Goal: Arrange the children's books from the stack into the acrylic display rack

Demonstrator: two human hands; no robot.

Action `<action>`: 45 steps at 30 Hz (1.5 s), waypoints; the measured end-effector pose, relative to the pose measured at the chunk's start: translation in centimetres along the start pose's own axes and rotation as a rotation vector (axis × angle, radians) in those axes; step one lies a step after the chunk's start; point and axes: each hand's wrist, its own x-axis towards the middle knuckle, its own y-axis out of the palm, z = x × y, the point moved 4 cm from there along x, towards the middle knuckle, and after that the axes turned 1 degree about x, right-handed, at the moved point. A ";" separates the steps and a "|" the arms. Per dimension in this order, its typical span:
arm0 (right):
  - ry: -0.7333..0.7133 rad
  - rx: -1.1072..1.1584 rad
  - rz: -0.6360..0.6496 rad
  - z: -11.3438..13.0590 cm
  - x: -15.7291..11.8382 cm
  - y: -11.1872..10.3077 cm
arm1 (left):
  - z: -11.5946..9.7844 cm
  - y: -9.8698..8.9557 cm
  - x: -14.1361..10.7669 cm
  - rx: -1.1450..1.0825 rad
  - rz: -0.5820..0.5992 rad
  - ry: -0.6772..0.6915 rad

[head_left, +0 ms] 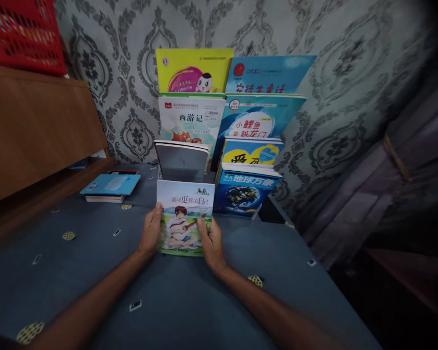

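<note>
A paperback book [184,228] with a guitar player on its cover is held upright between my two hands. My left hand [151,229] grips its left edge, and my right hand [212,243] grips the right edge with the thumb on the cover. Right behind it stands a book with a plain grey face [182,161], in the left column of a tiered row of upright books. Further back in that column are a white book [191,116] and a yellow one [193,68]. Beside them, the right column has a blue book with a globe [243,194] at the front.
A small stack of books with a light blue cover [111,184] lies at the left on the grey patterned cloth [95,272]. A wooden cabinet [40,131] with a red basket [25,39] on it borders the left side. Patterned wallpaper rises behind; a tied curtain [372,194] hangs right.
</note>
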 end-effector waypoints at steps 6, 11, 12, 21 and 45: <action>0.010 0.008 0.004 -0.4 0.0 -0.1 | 0.3 -0.1 0.2 -0.023 0.006 -0.019; 0.020 0.024 -0.001 -0.7 0.0 0.0 | 0.1 -0.1 0.2 -0.033 -0.014 -0.033; 0.020 0.026 -0.002 -0.7 0.0 0.1 | 0.0 -0.1 0.1 -0.025 -0.015 -0.032; 0.046 0.052 -0.006 -0.4 0.1 0.5 | -0.8 0.1 -0.1 -0.024 -0.060 -0.078; 0.128 0.037 0.085 -0.9 -0.2 -0.2 | -0.4 0.1 0.0 -0.063 0.045 -0.159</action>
